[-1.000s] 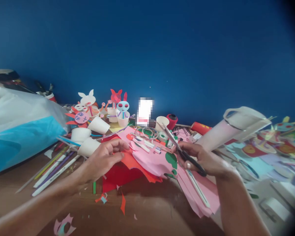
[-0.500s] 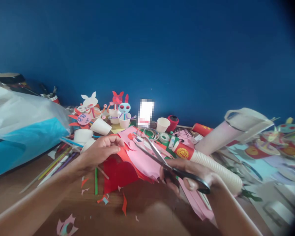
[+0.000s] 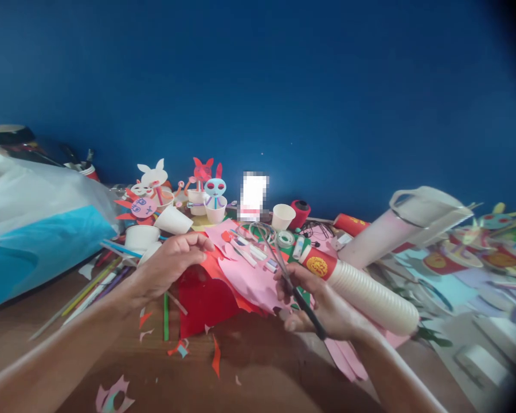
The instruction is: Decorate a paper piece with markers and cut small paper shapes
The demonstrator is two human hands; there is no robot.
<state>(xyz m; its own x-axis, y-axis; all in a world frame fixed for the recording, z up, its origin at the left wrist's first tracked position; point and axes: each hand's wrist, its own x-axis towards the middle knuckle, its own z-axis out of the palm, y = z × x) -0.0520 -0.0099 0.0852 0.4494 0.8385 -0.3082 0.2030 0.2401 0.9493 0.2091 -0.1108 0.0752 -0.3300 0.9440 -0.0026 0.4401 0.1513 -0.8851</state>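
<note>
My right hand (image 3: 322,304) is shut on black-handled scissors (image 3: 294,287), whose narrow metal blades point up and away over pink paper (image 3: 245,275). Its fingers also lie close to a long stack of white paper cups (image 3: 370,299) with a red printed end. My left hand (image 3: 167,267) hangs with curled fingers at the edge of the pink paper, holding nothing that I can see. Red paper (image 3: 202,301) lies under and beside the pink sheet, just below that hand.
Paper-cup craft figures (image 3: 215,198) stand at the back against a blue wall. White cups (image 3: 141,236), a tape roll (image 3: 285,239) and a red spool (image 3: 300,213) sit nearby. Coloured sticks (image 3: 94,292) and paper scraps (image 3: 180,347) lie on the wooden table. A plastic bag (image 3: 38,223) bulges at left.
The scissors have swung from lying across the paper to pointing up and away, with their blades closer together. My left hand has shifted slightly left.
</note>
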